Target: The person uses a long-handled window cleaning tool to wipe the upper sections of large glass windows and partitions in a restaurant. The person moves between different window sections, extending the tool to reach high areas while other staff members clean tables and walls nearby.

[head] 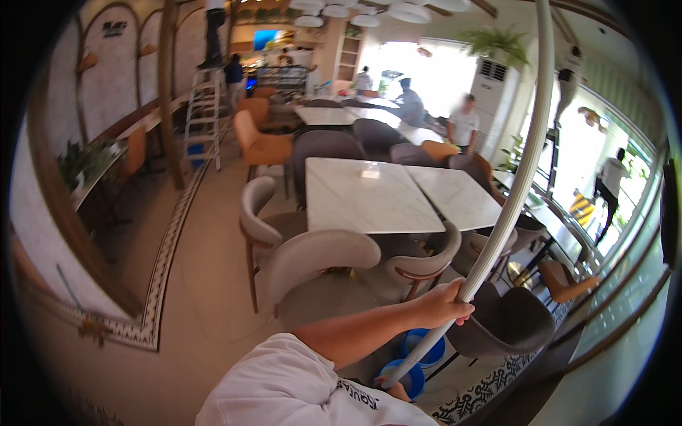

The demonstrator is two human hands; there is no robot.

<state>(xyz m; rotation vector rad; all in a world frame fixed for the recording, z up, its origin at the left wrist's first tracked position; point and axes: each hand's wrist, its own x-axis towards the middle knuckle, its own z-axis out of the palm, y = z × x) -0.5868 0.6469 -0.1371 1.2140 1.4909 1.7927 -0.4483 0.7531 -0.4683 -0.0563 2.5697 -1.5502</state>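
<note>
A long white ribbed pole (503,234) slants from the bottom centre up past the top edge of the head view. My left hand (439,304) is closed around it at mid-length, the arm stretched across my body. Low down at the pole's lower visible part, my right hand (393,387) grips it, partly hidden by the pole and my shirt. Two blue buckets (432,351) stand on the floor just beyond my right hand. The pole's upper end is out of view. Beside my left hand is a dark upholstered chair (503,322).
Marble-topped tables (367,197) with grey chairs (322,253) stand ahead. A person (214,37) is on a stepladder (202,120) at left, another (569,80) on a ladder at right. More people are farther back. Pendant lamps (367,18) hang overhead; glass panels line the right.
</note>
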